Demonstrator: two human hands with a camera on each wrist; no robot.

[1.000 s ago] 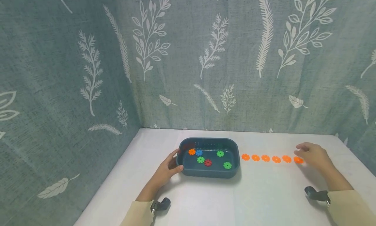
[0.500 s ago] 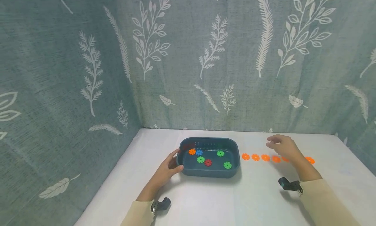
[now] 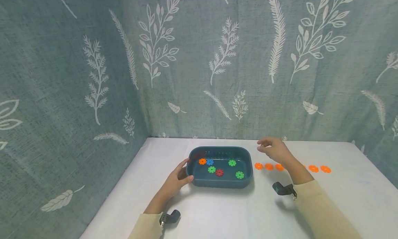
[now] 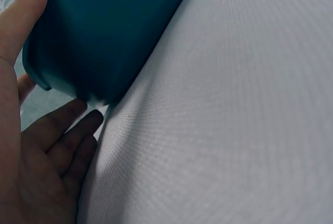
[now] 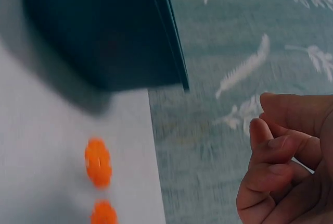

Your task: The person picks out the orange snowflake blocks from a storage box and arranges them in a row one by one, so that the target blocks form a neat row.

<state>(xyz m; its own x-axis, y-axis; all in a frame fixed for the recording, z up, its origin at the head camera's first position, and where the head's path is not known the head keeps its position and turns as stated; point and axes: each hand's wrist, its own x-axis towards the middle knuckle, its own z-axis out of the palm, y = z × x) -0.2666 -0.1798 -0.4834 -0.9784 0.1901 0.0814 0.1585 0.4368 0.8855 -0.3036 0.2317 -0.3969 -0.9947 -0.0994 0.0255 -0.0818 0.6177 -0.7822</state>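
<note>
A dark teal tray (image 3: 220, 183) sits on the white table with several small notched plastic discs inside: an orange disc (image 3: 202, 161), a blue disc (image 3: 209, 162), a red disc (image 3: 219, 172) and green ones such as the green disc (image 3: 239, 175). My left hand (image 3: 174, 180) holds the tray's left end, thumb at the front corner and index finger along the rim; in the left wrist view the other fingers lie against the outer wall. Above the table, right of the tray, hovers my right hand (image 3: 275, 151), fingers loosely curled and nothing visible between thumb and fingertips (image 5: 264, 99).
To the tray's right, a row of orange discs (image 3: 258, 166) runs rightward; my right forearm hides part of it. Patterned green-grey cloth (image 3: 192, 76) hangs behind and at the left of the table (image 3: 217, 211).
My right hand has moved left, from the far right end of the orange row to near the tray's right side, uncovering the row's last disc. The left hand and tray have stayed put.
</note>
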